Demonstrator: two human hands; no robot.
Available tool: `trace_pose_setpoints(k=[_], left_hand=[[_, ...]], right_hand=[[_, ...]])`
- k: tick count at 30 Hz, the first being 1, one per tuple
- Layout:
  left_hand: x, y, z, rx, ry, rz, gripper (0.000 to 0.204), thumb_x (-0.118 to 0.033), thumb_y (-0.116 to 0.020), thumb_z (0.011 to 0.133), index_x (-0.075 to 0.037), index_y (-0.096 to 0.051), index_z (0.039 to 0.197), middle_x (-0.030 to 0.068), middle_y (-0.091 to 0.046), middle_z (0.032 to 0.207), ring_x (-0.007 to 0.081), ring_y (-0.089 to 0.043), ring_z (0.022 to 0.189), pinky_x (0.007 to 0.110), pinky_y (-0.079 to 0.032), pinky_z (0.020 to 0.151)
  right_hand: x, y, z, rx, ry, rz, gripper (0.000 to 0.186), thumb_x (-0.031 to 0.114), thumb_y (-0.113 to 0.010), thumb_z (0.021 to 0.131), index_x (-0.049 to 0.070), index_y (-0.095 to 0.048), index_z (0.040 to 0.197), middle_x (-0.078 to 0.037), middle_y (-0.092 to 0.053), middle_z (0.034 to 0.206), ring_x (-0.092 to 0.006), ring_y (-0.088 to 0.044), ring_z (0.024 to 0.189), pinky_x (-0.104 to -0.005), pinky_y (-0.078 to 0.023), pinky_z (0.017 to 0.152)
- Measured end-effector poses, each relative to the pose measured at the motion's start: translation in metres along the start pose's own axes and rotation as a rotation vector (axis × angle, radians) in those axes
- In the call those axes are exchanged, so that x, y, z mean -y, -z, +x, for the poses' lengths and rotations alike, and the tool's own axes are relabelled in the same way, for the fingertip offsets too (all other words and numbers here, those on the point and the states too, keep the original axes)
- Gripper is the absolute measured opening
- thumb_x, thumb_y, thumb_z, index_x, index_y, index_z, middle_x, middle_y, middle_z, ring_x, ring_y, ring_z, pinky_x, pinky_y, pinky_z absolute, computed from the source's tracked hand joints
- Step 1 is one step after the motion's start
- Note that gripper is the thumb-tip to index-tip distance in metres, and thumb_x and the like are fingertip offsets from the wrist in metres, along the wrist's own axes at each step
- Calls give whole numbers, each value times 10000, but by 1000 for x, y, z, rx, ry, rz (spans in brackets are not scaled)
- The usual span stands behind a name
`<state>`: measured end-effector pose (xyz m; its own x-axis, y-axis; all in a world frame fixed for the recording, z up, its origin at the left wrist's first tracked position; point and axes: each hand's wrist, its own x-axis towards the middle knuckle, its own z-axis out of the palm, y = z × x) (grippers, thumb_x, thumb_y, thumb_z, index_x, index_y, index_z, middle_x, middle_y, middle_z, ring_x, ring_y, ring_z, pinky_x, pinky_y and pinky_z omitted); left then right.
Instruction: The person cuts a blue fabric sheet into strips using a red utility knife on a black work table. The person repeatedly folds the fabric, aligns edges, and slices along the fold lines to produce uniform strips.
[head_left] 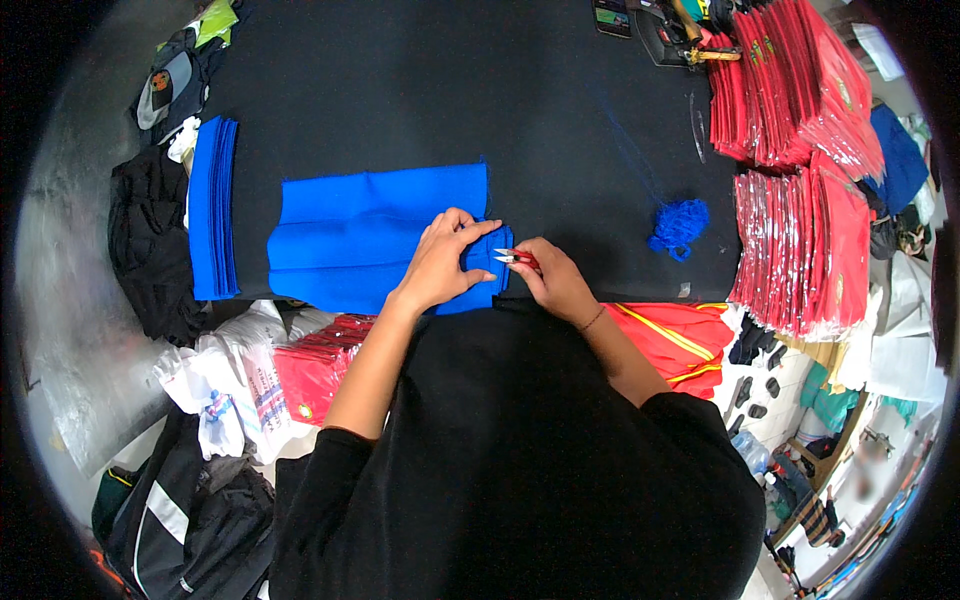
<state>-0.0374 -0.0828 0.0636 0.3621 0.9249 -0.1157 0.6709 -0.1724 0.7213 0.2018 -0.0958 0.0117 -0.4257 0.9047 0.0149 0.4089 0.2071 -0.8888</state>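
Observation:
A blue piece of cloth (pixel 350 240) lies on the black-covered table in front of me, with creases running across it and a cut upper edge. My left hand (pixel 445 260) rests on its right part, thumb and fingers apart around the folded right edge. In my right hand (pixel 555 283) is a pair of thread snips (pixel 517 258) with red handles, closed in my fingers. The pointed metal blades reach left to the cloth's right edge, beside my left fingertips. Whether a thread lies between them is too small to tell.
A tangle of blue thread (pixel 679 227) lies to the right on the black table (pixel 560 120). Folded blue cloths (pixel 213 210) are stacked at the left edge. Red packets in clear plastic (pixel 800 245) line the right side. A phone (pixel 611 16) sits at the far edge.

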Motion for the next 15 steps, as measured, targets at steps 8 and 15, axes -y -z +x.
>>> trace_pose_setpoints(k=[8,15], left_hand=[[1,0,1,9,-8,1,792,-208,-954,654,-184,-670,1393,115,-567,1166,304,-553,1134,417,-440,1011],[1,0,1,9,-11,0,791,-205,-950,653,-171,-669,1392,115,-566,1163,306,-555,1132,419,-441,1006]], right_hand=[[-1,-5,5,29,-7,15,221,201,-685,969,37,-609,1096,-179,-668,1025,-394,-663,975,-473,-511,852],[1,-5,9,25,29,-3,216,212,-682,973,32,-609,1067,-184,-668,1008,-405,-656,973,-478,-507,849]])
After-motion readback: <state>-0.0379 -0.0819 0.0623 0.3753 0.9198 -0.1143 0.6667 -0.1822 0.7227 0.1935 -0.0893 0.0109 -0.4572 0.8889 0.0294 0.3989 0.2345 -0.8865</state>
